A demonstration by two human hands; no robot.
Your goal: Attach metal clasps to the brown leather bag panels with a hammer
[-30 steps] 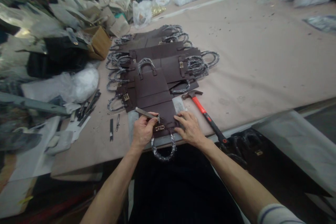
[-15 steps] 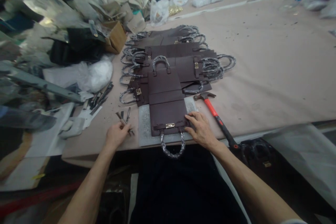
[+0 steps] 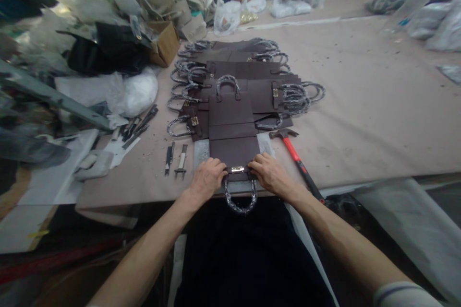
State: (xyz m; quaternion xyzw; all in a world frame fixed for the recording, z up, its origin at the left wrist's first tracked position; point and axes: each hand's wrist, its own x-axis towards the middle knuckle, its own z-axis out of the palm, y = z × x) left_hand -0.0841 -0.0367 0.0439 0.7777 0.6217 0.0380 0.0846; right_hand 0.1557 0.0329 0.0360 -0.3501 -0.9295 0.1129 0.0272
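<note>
Clock centred on gold clasp. Brown bag lies unfolded on pale slab atop table, far end over bag pile at 12. Left hand at 9, right hand at 3: both pinch bag beside clasp. Wrapped handle at 6, past table edge. Hammer at 2; two-pronged tool at 9, beyond left hand.

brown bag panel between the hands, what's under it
A grey slab shows at both sides of the brown bag panel; the panel's far end overlaps similar panels. Whatever lies under its middle is covered.
</note>
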